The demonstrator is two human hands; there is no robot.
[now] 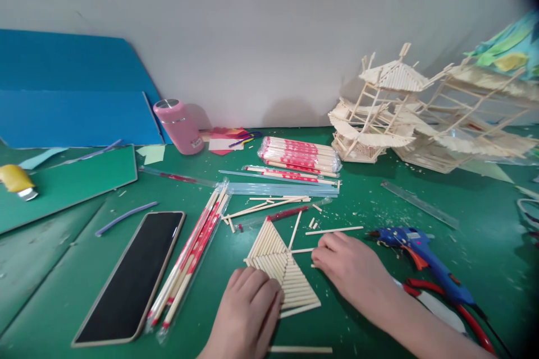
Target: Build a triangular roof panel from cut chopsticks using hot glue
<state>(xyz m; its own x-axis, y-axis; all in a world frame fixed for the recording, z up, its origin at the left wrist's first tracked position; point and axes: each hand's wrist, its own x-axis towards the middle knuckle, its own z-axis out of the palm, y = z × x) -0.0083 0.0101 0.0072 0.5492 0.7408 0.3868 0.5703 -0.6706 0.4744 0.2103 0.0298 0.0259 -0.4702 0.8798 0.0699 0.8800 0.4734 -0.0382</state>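
Two hands at our stick panel (280,269).
Left hand (248,314) presses flat at 7 o'clock; right hand (351,272), loosely curled, grasps nothing at 3 o'clock.

Bare green mat (362,207) is left open behind the stick panel (282,269); passage is blocked rightward by the glue gun (421,252), leftward by wrapped chopsticks (189,258) and phone (132,275).

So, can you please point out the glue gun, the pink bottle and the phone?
glue gun (415,248): head view, on its blue body above the orange trigger.
pink bottle (179,128): head view, on the middle of its pink side.
phone (135,275): head view, on the centre of its dark screen.
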